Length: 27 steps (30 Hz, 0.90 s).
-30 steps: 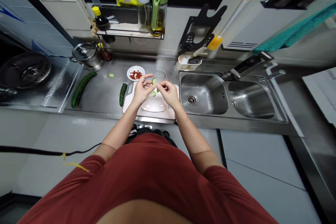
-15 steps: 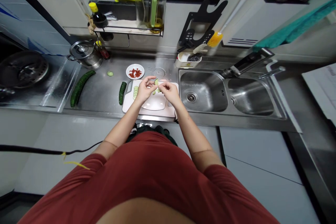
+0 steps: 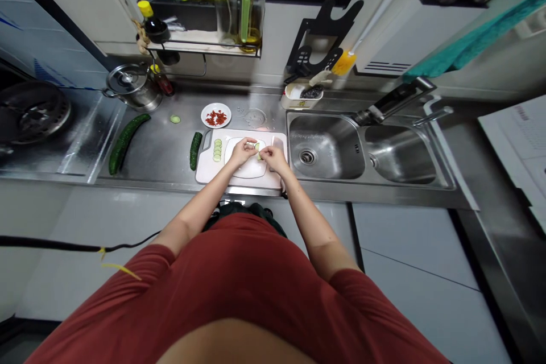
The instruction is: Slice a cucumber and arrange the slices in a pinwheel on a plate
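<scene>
Above a white plate [image 3: 245, 169] on the cutting board [image 3: 209, 173], my left hand [image 3: 242, 152] pinches a pale green cucumber slice [image 3: 256, 147]. My right hand [image 3: 273, 158] is closed close to the slice's right side; whatever its fingertips hold is too small to make out. Several cucumber slices [image 3: 217, 150] lie in an overlapping column on the board's left part. A cut cucumber piece [image 3: 195, 151] rests just left of the board. Behind the board stands a small white dish [image 3: 216, 116] of red pieces.
A long cucumber [image 3: 128, 142] and a cut end [image 3: 174, 119] lie on the steel counter at the left. A lidded pot [image 3: 134, 88] stands at the back left. The double sink [image 3: 326, 148] is right of the board, with a white holder [image 3: 302, 96] behind.
Both hands have lowered slightly toward the plate and drawn nearer to my body. More of the plate and the slice column shows. The whole view has shifted a little.
</scene>
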### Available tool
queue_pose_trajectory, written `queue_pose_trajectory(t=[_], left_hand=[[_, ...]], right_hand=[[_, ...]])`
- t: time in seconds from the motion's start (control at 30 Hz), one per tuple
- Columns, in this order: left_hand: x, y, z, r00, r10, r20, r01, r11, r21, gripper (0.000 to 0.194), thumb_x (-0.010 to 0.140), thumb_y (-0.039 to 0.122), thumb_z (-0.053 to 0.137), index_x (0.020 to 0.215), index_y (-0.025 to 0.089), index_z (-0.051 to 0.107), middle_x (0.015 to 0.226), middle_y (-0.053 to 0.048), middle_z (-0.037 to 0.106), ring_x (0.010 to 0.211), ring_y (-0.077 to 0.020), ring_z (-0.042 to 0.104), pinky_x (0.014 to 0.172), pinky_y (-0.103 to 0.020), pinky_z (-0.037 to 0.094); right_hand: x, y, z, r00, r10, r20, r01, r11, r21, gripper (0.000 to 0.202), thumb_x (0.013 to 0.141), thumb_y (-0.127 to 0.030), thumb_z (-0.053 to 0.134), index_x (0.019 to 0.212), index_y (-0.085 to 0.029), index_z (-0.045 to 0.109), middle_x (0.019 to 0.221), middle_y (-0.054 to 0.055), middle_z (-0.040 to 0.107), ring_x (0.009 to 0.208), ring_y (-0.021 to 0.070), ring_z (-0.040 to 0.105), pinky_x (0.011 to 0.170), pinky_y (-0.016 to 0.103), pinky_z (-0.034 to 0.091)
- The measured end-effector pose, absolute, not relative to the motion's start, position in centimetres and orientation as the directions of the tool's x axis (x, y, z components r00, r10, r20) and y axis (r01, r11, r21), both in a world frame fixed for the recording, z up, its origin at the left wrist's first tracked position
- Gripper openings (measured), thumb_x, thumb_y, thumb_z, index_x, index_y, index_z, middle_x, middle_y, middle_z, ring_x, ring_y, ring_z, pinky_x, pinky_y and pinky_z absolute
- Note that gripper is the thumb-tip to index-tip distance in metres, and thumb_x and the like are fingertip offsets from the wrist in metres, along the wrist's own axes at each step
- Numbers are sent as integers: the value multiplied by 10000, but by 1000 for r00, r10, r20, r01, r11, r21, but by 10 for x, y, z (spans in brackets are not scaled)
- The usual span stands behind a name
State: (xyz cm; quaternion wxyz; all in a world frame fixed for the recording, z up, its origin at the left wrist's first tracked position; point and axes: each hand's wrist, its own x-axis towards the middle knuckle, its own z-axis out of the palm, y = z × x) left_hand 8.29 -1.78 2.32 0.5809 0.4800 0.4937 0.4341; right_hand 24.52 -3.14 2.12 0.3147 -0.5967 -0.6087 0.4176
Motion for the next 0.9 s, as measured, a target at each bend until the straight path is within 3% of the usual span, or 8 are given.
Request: queue_pose_trajectory(t=[0.3, 0.6, 0.9], left_hand=[[95, -17, -11, 72, 957, -281, 286, 251, 925, 360, 617, 131, 666, 974, 168, 635, 683, 32, 603, 625, -95, 551, 650, -217, 442], [94, -10, -33, 109, 967, -229, 452, 157, 878, 362, 675, 145, 650, 1035, 184, 639, 740, 20, 635, 643, -106, 556, 666, -225, 442], [95, -12, -20, 145, 973, -177, 603, 55, 796, 298, 712, 159, 650, 1008, 195, 657, 771, -10, 661, 734, -153, 595, 744, -261, 448]], right_hand=[[245, -34, -8, -40, 984, -175, 728, -91, -680, 139, 817, -232, 558, 861, -161, 669, 770, 8, 686, 716, 130, 601, 690, 209, 422], [243, -37, -11, -63, 980, -190, 842, -50, -537, 195, 871, -253, 512, 940, -172, 675, 869, 38, 693, 816, 165, 599, 751, 243, 417], [239, -38, -12, -75, 980, -185, 913, -7, -407, 241, 919, -268, 462, 999, -166, 666, 1003, 96, 663, 893, 195, 586, 763, 265, 405]])
